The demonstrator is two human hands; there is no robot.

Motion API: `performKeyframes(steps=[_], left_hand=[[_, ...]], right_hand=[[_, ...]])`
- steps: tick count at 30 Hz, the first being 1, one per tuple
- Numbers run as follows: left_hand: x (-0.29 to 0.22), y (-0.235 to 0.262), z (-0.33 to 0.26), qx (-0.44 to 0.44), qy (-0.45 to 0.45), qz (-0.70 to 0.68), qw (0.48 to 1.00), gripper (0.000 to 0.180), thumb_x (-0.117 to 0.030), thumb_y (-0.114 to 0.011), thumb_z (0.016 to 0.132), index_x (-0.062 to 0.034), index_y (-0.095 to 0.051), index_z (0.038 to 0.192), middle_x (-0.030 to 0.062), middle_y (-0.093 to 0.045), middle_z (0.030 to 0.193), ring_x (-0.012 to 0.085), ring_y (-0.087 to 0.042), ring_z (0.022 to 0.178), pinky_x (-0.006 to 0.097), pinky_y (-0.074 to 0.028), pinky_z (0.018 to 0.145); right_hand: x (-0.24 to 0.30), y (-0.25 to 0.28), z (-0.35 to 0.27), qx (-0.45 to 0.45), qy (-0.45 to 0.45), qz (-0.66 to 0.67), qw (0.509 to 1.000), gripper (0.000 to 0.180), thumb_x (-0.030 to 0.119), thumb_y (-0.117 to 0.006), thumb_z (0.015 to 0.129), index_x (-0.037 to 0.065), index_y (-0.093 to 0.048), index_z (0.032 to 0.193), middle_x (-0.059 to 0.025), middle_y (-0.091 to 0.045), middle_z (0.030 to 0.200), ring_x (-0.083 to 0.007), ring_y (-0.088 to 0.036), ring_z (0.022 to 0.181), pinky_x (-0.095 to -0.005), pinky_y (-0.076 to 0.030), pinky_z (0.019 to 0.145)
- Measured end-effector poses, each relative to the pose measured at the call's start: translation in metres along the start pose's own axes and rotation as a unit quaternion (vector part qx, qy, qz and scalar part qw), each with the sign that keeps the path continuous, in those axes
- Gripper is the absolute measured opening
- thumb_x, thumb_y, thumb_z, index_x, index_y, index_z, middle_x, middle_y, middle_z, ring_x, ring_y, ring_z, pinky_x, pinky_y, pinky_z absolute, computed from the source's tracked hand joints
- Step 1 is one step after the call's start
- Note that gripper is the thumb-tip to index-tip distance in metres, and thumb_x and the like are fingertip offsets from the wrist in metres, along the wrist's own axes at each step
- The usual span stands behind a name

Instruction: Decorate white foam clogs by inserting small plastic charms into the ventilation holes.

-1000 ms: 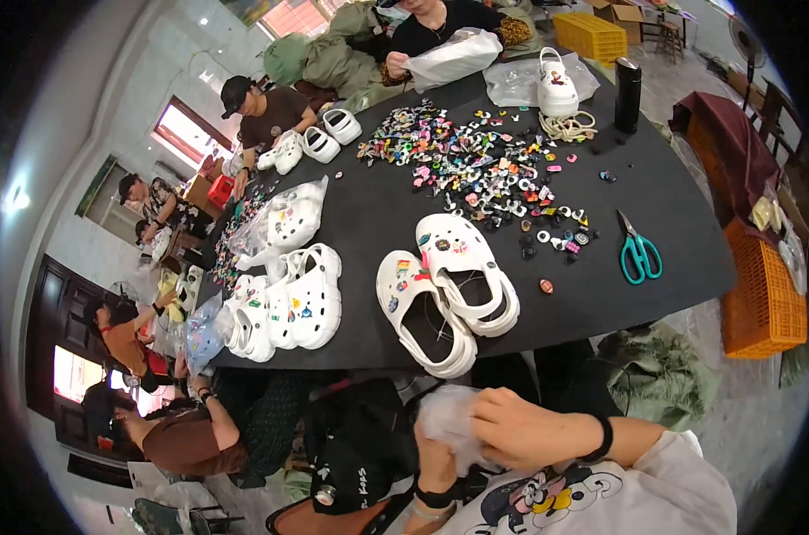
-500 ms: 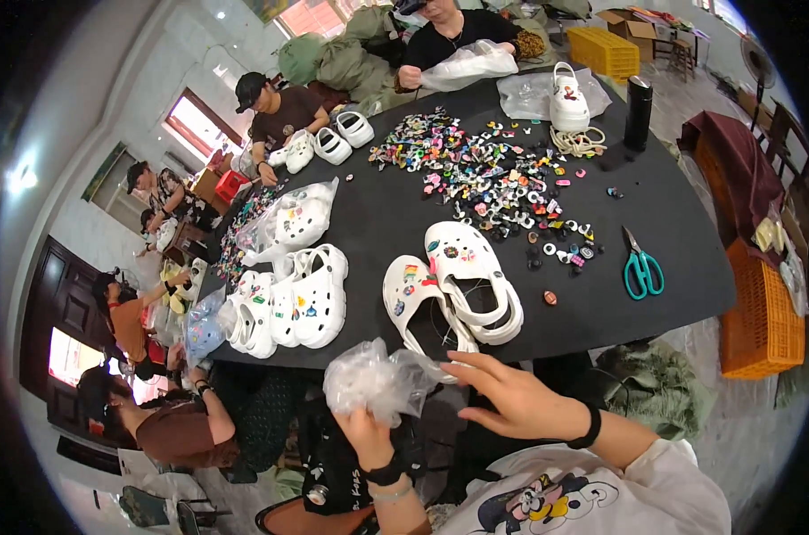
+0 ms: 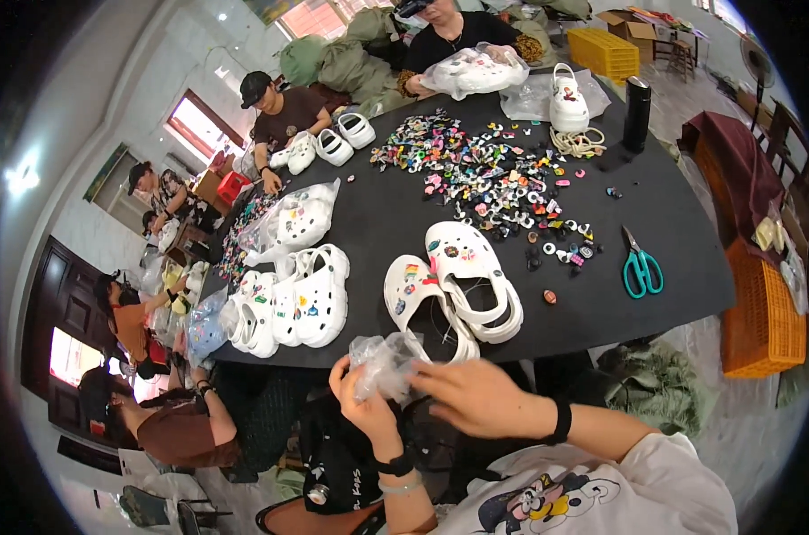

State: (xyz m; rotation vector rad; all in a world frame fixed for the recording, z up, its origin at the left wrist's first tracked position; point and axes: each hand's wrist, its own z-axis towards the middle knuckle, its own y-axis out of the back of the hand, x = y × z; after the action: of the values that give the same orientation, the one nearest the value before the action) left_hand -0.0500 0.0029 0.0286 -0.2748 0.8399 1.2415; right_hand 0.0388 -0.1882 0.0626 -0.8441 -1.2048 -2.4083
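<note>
My left hand (image 3: 358,401) and my right hand (image 3: 468,396) both grip a crumpled clear plastic bag (image 3: 385,361) in front of my chest, just below the near edge of the black table (image 3: 654,223). Directly beyond the bag a pair of white clogs (image 3: 453,281) with small coloured charms lies on the table, toes pointing away from me. A wide scatter of colourful shoe charms (image 3: 493,183) covers the middle of the table behind the clogs.
Teal-handled scissors (image 3: 640,267) lie at the right. Bagged white clogs (image 3: 293,299) pile at the left. A black bottle (image 3: 636,111) and one white clog (image 3: 568,98) stand far right. Other people sit around the table. An orange crate (image 3: 761,312) stands right.
The plastic bag went from a loose spread to a tighter crumple. Both hands shifted right and up toward the table edge, now closer to the white clogs.
</note>
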Motion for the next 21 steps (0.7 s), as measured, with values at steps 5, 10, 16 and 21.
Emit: performKeyframes(steps=[5,10,16,21], left_hand=[[0.025,-0.014,0.001,-0.032,0.135,-0.237,0.961,0.030,0.016,-0.043,0.068,0.0052,-0.061,0.089,0.0185,-0.060,0.118,0.0289,-0.060,0.106,0.039,-0.049,0.095],[0.017,-0.048,0.000,-0.010,0.089,-0.168,0.982,0.028,0.016,-0.045,0.070,0.0031,-0.063,0.088,0.0157,-0.062,0.113,0.0248,-0.061,0.103,0.035,-0.049,0.092],[-0.011,-0.057,0.011,0.191,-0.168,0.143,0.956,0.027,0.008,-0.056,0.064,-0.0018,-0.063,0.089,0.0178,-0.061,0.105,0.0382,-0.057,0.099,0.043,-0.050,0.085],[-0.029,-0.065,0.021,0.387,-0.214,0.256,0.859,0.020,0.002,-0.060,0.071,0.0014,-0.060,0.091,0.0189,-0.060,0.096,0.0387,-0.059,0.092,0.045,-0.050,0.080]], right_hand=[[-0.046,0.017,0.021,-0.072,0.043,-0.265,0.961,0.040,0.010,-0.066,0.073,0.009,-0.065,0.114,-0.0086,-0.060,0.120,-0.0236,-0.061,0.094,-0.0317,-0.045,0.080],[-0.076,0.015,0.016,-0.047,-0.016,-0.228,0.972,0.020,0.009,-0.066,0.075,0.008,-0.066,0.094,-0.0053,-0.057,0.088,-0.0245,-0.061,0.091,-0.0355,-0.050,0.075],[-0.076,0.038,0.001,-0.168,-0.094,-0.103,0.976,0.007,0.009,-0.067,0.081,0.008,-0.067,0.088,-0.0091,-0.059,0.084,-0.0300,-0.063,0.078,-0.0392,-0.051,0.067],[-0.083,0.031,-0.008,-0.152,-0.085,-0.117,0.978,0.007,0.013,-0.068,0.085,0.007,-0.067,0.084,-0.0084,-0.059,0.078,-0.0280,-0.063,0.073,-0.0387,-0.052,0.067]])
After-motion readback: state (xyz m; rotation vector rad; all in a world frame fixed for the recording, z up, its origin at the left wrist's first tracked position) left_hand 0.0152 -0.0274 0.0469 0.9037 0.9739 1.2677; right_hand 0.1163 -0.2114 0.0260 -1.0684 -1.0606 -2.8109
